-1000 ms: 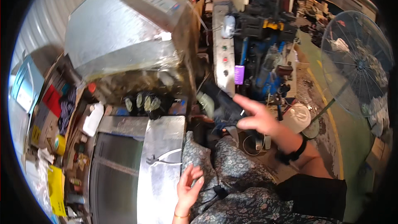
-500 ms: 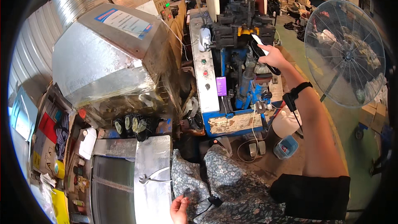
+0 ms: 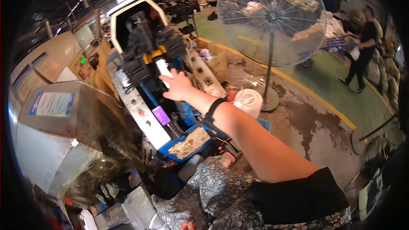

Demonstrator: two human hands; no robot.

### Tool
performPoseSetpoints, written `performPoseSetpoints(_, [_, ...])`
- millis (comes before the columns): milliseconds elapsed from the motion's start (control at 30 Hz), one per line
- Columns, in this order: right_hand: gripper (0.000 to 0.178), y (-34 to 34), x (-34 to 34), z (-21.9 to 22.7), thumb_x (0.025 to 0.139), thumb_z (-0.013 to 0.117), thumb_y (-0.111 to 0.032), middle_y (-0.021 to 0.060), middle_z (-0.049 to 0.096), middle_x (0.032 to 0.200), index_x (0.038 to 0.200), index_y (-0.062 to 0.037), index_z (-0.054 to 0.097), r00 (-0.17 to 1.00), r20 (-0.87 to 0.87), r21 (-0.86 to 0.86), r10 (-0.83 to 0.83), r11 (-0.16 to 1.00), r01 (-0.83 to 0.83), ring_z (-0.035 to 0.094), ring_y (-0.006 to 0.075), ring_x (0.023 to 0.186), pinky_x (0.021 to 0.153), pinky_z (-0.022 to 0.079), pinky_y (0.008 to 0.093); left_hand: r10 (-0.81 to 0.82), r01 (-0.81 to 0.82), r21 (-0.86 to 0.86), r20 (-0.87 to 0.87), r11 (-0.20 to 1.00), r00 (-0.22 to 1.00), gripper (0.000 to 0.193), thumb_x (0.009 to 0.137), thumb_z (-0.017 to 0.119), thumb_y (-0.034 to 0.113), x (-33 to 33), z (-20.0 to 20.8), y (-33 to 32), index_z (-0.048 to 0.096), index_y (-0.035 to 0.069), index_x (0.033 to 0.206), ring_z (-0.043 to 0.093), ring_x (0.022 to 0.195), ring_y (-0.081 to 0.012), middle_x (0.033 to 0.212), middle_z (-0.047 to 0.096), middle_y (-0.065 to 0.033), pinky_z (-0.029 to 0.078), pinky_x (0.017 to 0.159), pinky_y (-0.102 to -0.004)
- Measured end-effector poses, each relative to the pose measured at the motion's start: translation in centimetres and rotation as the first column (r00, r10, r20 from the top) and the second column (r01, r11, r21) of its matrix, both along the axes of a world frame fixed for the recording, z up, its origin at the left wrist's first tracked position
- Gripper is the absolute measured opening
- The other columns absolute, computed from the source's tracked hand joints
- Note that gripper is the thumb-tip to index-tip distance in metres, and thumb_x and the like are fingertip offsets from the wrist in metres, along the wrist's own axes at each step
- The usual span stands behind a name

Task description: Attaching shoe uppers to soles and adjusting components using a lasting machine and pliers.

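My right hand (image 3: 178, 87) reaches forward over the machine, its fingers spread. Its fingertips are at a shoe with a white sole (image 3: 162, 66); whether they touch it is hard to tell. The shoe sits in the black clamping head of the machine (image 3: 142, 57), below a yellow part, and its dark upper is mostly hidden. Only some fingertips of my left hand (image 3: 188, 225) show at the lower edge, in front of the floral apron (image 3: 223, 179), so its grip cannot be made out.
A panel with green and red buttons (image 3: 139, 111) runs along the machine's left side. A metal hood (image 3: 47, 140) stands at left, with dark shoes (image 3: 110, 191) below it. A large fan (image 3: 272, 17) and a white jug (image 3: 248, 102) are to the right. Beyond, a person (image 3: 366, 42) stands by a blue cart.
The view has swung right, so the machine appears farther left. My right hand held the white-soled shoe; now its fingers are spread beside it at the clamp. My left hand has nearly left the view.
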State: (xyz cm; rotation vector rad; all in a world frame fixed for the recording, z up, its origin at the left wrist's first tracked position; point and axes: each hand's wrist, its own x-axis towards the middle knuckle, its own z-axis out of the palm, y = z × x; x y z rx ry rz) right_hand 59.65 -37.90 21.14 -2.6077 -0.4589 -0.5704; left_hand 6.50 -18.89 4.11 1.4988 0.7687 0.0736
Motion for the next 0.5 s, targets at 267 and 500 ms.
performPoseSetpoints(267, [0.070,0.1,0.6,2.6,0.070,0.070,-0.039,0.0221,0.038,0.139,0.137,-0.0300,0.051,0.997,-0.071,0.006,-0.024,1.000,0.025,0.048,0.0416,0.115,0.093,0.048,0.0459,0.096,-0.092,-0.086,0.047,0.992,0.994,0.023,0.098,0.060,0.026,2.3,1.8,-1.0,0.065,0.005,0.106,0.052,0.072,-0.0084,0.088,0.065,-0.0009,0.040,0.062,-0.0217])
performPoseSetpoints(500, [0.064,1.1,3.4,3.5,0.078,0.071,-0.042,0.0183,0.061,0.126,0.134,-0.0139,0.057,0.958,-0.101,0.102,0.270,0.960,-0.260,0.058,0.0288,0.118,0.100,0.045,0.0386,0.301,-0.289,0.245,-0.012,0.926,0.954,0.019,0.094,0.064,0.019,-2.0,-0.5,0.8,0.068,0.001,0.100,0.058,0.080,-0.0083,0.087,0.066,-0.0016,0.048,0.073,-0.0244])
